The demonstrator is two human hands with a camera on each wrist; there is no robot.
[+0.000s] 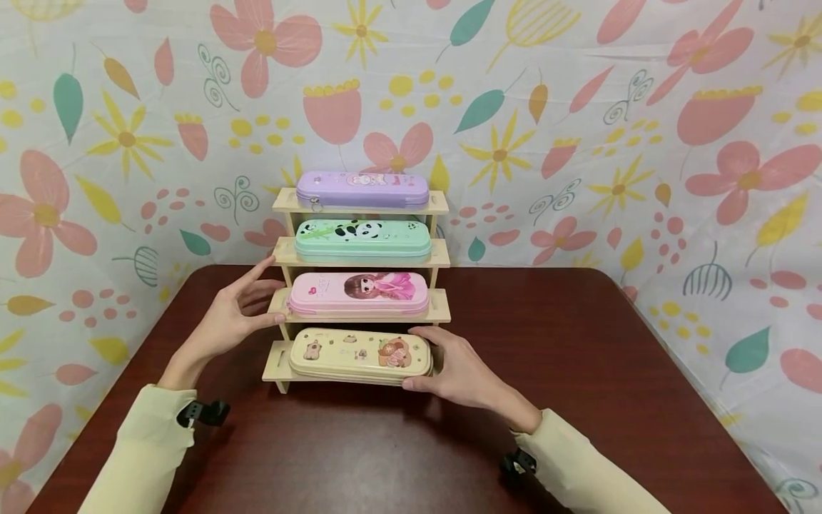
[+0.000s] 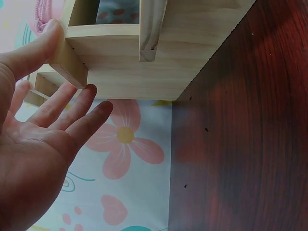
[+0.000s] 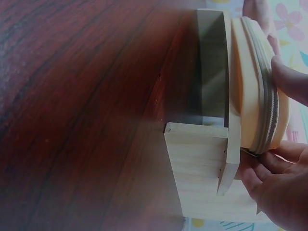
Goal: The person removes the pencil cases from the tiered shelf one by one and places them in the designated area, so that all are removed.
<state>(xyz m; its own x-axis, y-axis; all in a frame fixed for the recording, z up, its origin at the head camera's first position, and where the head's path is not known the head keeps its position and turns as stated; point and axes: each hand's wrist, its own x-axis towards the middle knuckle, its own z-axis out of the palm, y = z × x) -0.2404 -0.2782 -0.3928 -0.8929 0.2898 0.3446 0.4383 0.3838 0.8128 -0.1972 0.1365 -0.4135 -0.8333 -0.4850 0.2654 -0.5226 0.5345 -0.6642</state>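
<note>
Pale wood forms a four-tier stepped rack standing on the table, each tier bearing one flat case laid lengthwise. Purple case, mint case and pink case follow in order from the top; the stepped layout leaves every printed lid visible from the front. The cream case lies on the bottom tier, slightly askew, its right end angled toward the front edge. The right hand grips that end, thumb at the front and fingers at the far side, pinching the case across its width; this hold likely gives control over its angle. The left hand touches the left ends of the middle tiers, thumb on the pink case's tier, fingers spread and extended, gripping no case. Its placement probably steadies the light-looking frame against sideways push from the right.
</note>
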